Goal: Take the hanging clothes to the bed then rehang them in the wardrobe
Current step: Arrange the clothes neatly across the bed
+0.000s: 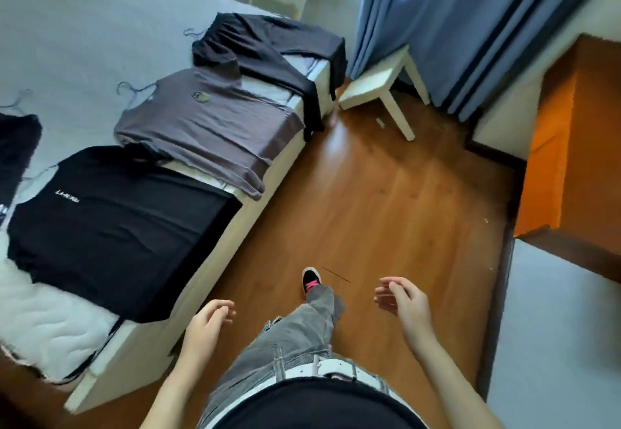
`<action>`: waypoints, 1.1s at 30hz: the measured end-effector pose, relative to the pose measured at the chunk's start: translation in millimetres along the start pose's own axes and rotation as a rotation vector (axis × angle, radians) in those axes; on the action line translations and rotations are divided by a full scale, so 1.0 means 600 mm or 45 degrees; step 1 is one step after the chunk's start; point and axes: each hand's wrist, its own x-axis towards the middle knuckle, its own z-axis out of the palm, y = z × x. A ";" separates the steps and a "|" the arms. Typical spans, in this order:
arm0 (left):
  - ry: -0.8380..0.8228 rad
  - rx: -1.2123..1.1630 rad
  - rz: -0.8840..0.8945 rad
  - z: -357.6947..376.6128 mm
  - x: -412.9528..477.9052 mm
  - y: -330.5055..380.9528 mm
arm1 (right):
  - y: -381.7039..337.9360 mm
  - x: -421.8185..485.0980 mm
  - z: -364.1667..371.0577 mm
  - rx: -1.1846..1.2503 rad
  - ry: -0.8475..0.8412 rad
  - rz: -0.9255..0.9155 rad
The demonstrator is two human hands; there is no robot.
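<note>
Several garments on wire hangers lie flat along the edge of the bed [84, 25]. A black T-shirt with small white lettering [111, 227] lies nearest. A grey T-shirt [205, 132] comes after it, and a dark garment [268, 48] drapes over the far corner. Another black garment [16, 153] shows at the left edge. My left hand [208, 321] and my right hand [400, 301] hang over the wooden floor beside the bed with loosely curled fingers, holding nothing. An orange-brown wardrobe [578, 159] stands at the right.
A small white stool [379, 85] stands by the blue curtains [470, 25] past the foot of the bed. Wooden floor [386, 193] runs between bed and wardrobe. A white quilt [40, 321] lies on the bed's near end. My leg and shoe [311, 280] step forward.
</note>
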 end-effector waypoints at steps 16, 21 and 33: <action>0.255 -0.293 -0.086 0.009 0.354 0.288 | -0.327 0.419 0.183 -0.238 -0.351 -0.048; 0.479 -0.446 -0.190 -0.012 0.446 0.344 | -0.427 0.583 0.305 -0.349 -0.526 -0.065; 0.931 -0.707 -0.474 -0.073 0.554 0.404 | -0.676 0.783 0.731 -0.598 -1.061 -0.131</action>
